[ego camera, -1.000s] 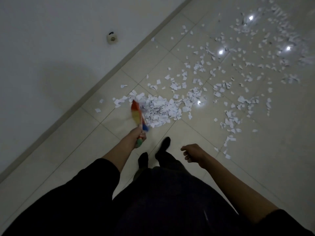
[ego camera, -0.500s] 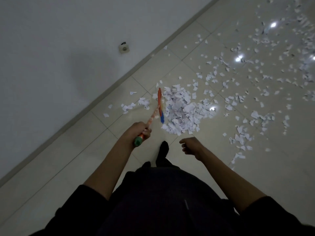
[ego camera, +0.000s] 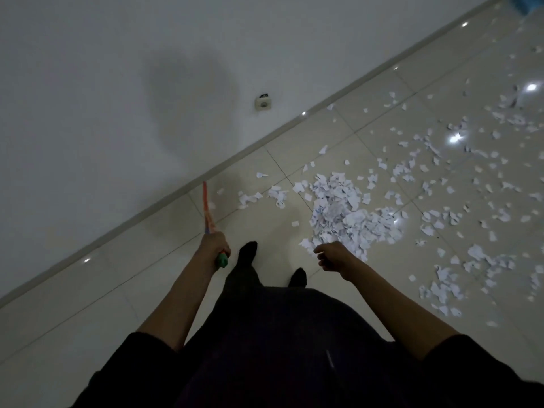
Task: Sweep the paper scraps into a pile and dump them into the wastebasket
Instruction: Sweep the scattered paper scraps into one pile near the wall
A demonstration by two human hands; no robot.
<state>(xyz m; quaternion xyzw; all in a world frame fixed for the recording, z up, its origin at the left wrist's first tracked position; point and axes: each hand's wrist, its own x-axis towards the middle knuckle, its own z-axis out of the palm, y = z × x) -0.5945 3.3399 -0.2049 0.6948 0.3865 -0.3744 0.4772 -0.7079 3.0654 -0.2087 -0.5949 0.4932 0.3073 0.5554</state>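
Observation:
My left hand [ego camera: 214, 245] grips the green-ended handle of a colourful broom [ego camera: 208, 210]. Its orange head points up toward the baseboard, left of the scraps. A dense pile of white paper scraps [ego camera: 341, 213] lies on the tiled floor ahead of my feet. A few loose scraps [ego camera: 250, 198] sit between the broom and the pile. Many more scattered scraps [ego camera: 459, 184] cover the tiles to the right. My right hand [ego camera: 331, 256] hangs over the pile's near edge with fingers loosely curled, holding nothing. No wastebasket can be made out.
A white wall with a round socket [ego camera: 263, 103] runs diagonally on the left, meeting the floor at a grey baseboard [ego camera: 164, 203]. My dark-socked feet [ego camera: 247, 253] stand on the glossy tiles. A blue object [ego camera: 532, 2] peeks in at the top right corner.
The broom has swung left, away from the pile, and now reaches toward the baseboard. The view has shifted, so the pile sits further right. My right hand stays empty.

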